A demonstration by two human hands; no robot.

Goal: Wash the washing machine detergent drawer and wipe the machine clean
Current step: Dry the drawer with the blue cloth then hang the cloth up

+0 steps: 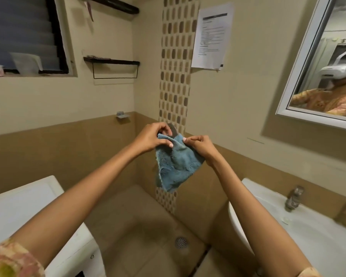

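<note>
A blue microfibre cloth point(177, 164) hangs in the air in front of the tiled wall, held up by both hands. My left hand point(150, 137) pinches its upper left edge. My right hand point(200, 145) pinches the upper right edge, close beside the left. A small grey metal piece on the wall point(173, 129) shows just behind the cloth's top. The white washing machine point(34, 204) stands at the lower left, under my left forearm. Its detergent drawer is not in view.
A white washbasin point(300, 232) with a metal tap point(293, 198) stands at the right. A floor drain point(181, 242) sits in the tiled floor between machine and basin. A mirror point(324, 62) and a paper notice point(212, 35) hang on the wall.
</note>
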